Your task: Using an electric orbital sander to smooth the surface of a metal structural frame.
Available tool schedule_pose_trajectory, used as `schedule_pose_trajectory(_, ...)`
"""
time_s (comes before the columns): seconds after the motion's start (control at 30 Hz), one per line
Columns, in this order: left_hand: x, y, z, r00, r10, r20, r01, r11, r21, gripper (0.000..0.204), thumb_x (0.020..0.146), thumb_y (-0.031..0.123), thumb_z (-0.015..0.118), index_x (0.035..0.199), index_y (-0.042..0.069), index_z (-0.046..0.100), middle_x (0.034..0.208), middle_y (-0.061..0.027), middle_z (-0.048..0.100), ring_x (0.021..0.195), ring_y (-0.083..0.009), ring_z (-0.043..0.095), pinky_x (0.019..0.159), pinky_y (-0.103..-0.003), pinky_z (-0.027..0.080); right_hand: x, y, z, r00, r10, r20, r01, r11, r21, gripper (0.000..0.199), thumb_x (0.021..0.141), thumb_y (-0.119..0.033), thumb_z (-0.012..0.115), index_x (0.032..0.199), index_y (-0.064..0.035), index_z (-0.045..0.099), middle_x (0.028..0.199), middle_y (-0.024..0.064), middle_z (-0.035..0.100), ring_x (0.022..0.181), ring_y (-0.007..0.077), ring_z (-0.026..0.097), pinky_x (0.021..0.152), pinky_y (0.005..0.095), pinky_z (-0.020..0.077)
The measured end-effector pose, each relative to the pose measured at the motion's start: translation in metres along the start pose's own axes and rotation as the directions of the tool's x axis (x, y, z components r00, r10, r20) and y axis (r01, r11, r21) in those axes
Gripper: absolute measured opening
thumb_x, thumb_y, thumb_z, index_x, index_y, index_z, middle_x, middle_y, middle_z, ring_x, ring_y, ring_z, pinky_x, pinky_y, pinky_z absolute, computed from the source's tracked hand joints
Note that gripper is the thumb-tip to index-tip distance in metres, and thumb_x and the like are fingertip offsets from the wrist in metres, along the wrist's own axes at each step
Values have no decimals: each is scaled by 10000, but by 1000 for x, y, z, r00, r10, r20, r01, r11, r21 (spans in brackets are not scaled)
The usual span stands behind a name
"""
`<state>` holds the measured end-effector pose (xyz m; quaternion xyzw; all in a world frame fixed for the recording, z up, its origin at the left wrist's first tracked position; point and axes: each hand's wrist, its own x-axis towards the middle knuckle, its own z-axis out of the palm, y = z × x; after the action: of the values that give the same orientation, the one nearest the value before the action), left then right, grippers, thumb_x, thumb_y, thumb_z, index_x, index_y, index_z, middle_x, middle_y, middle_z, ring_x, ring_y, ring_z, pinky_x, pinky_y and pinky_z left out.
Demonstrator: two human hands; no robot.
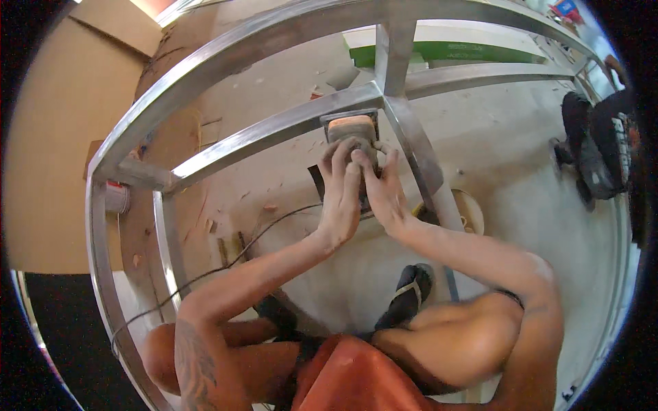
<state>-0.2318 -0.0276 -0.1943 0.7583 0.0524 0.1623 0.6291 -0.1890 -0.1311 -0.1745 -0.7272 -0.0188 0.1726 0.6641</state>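
Note:
A corded power sander (pixel 352 126), dusty grey with an orange part, sits against the middle bar of a welded metal frame (pixel 274 135), close to where an upright post (pixel 396 58) joins it. My left hand (pixel 340 188) grips the sander's body from the left. From the right, my right hand (pixel 386 195) is closed on the same body, its fingertips meeting the left ones over the top. The hands hide much of the tool's near end. A dark cord (pixel 257 241) runs from the sander over to the left, past my left forearm.
Cardboard sheets (pixel 62 151) stand at the left, with a small bucket (pixel 118 197) beside the frame's leg. Beyond the frame lies a long green and white box (pixel 473 49). A person's dark clothing and footwear (pixel 591 154) show at the right. Scraps litter the floor.

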Motion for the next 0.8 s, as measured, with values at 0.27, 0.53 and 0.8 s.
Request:
schedule_pose_trajectory(0.27,20,-7,-20,967,116,226,-140,985,97,669,1024,317,520,1509,-41,232,1444,-309,355,1410,-441,320,1168,-472,294,44,39,28,995,28,-97,32,827,562,734,847,-392,838,1258,-33,347,1102,110,597,983,207,611,859,371,527)
schedule_pose_trajectory(0.53,139,-16,-135,661,318,680,-743,405,533,605,905,313,731,1382,49,468,1447,-208,443,1332,-431,462,1098,-502,421,59,119,42,879,-34,-476,231,903,361,471,918,-214,718,1250,-105,403,1039,59,578,703,75,547,520,234,436)
schedule_pose_trajectory(0.8,158,-61,-169,867,-101,487,-416,389,821,613,854,525,722,1157,29,528,1059,-216,667,959,-417,670,795,-520,512,93,143,50,599,-368,-711,439,894,-93,697,784,-318,790,1336,-66,447,1164,161,599,1057,330,623,937,450,506)
